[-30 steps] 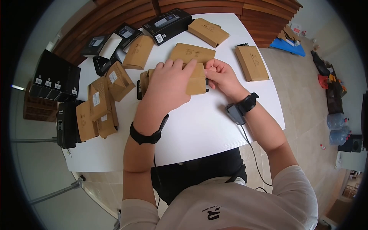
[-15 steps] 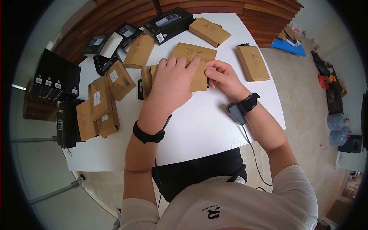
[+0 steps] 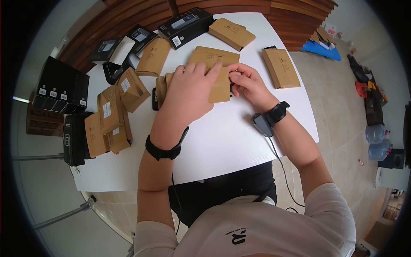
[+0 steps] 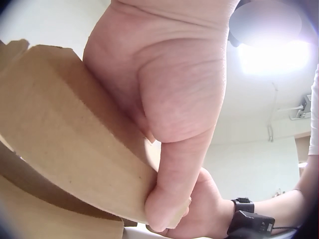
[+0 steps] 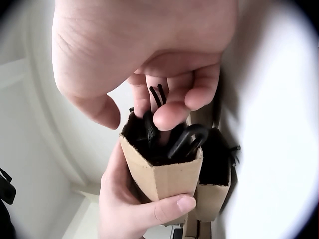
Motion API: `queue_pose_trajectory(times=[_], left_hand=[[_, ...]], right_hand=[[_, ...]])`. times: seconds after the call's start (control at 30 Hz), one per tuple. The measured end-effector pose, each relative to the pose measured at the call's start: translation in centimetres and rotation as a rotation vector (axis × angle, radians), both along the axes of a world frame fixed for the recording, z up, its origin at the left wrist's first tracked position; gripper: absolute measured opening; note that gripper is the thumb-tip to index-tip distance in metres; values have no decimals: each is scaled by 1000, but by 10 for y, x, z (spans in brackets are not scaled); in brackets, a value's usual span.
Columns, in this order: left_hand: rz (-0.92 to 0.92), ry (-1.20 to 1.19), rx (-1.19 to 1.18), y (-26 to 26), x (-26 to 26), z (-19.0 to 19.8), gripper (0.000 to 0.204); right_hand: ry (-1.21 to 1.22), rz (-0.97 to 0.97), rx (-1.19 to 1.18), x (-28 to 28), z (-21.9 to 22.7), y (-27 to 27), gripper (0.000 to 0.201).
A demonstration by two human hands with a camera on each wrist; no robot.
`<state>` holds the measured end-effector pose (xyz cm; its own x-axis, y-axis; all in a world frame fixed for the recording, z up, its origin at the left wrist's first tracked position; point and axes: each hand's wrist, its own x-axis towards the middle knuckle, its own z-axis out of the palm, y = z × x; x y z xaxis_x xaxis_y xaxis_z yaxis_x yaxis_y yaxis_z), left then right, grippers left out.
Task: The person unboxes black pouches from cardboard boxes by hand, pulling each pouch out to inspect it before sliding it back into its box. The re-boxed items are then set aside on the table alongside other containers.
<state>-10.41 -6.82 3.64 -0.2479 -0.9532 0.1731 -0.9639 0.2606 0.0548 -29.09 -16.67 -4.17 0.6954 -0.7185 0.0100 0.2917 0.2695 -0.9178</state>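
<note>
My left hand [image 3: 188, 94] grips a brown cardboard box [image 3: 221, 88] lying sideways, its thumb along the near side in the left wrist view, where the box [image 4: 75, 124] fills the left. At the box's right end is my right hand [image 3: 252, 88]. The right wrist view shows that end uncovered, with a bundled black cable [image 5: 187, 142] inside the box [image 5: 164, 179] and two thin black tips sticking up. The bent fingers of my right hand [image 5: 144, 50] touch the cable at the opening; the thumb stands apart.
Another open carton [image 5: 212, 196] with black contents lies beside the held box. Brown cartons [image 3: 280, 68] lie right and behind, with more [image 3: 113, 113] at the left. Black boxes [image 3: 184, 26] stand at the back and left of the white table [image 3: 231, 141].
My right fingers and thumb have shifted slightly at the box's end. The near edge of the box sits a little higher in view. My left hand keeps its grip.
</note>
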Motion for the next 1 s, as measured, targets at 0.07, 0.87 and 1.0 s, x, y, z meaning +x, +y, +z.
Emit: queue_pose_trajectory(times=[0.07,0.87,1.0], left_hand=[[-1,-5,-2,1,-3,0,86],[329,59,374,0,29,20,95],[482,-1,587,-6,25,27,93]], right_hand=[[-1,3,13,-1,1,2,17],[-59,-588,-38,4,-9,-17,13],[-28,-677,-31,3,-4,-17,12]])
